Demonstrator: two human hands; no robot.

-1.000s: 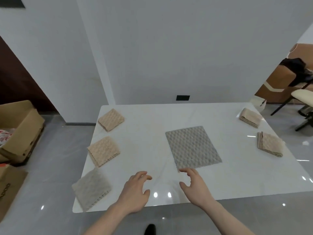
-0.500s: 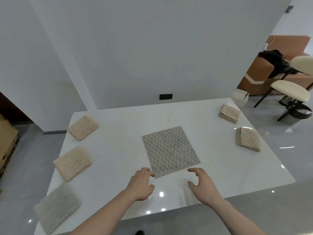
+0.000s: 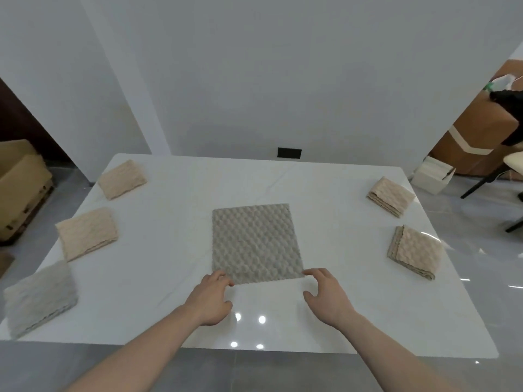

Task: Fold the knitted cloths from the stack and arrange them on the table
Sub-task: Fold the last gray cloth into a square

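A grey knitted cloth (image 3: 256, 243) lies spread flat in the middle of the white table (image 3: 334, 315). My left hand (image 3: 210, 299) is at its near left corner, with curved fingertips touching the edge. My right hand (image 3: 325, 292) hovers at the near right corner with its fingers curved, and nothing is between them. Folded cloths line the sides. On the left are two beige cloths (image 3: 121, 179) (image 3: 87, 233) and a grey one (image 3: 39, 298). On the right are two beige cloths (image 3: 390, 196) (image 3: 414, 256).
A cardboard box (image 3: 19, 188) stands on the floor to the left. To the right are a small white box (image 3: 433, 176), brown cartons (image 3: 475, 137) and a chair (image 3: 512, 165). The table's front edge runs just under my forearms.
Both hands moved forward from the bare table to the grey cloth's near corners. The view swung, so the cloth now looks square to me.
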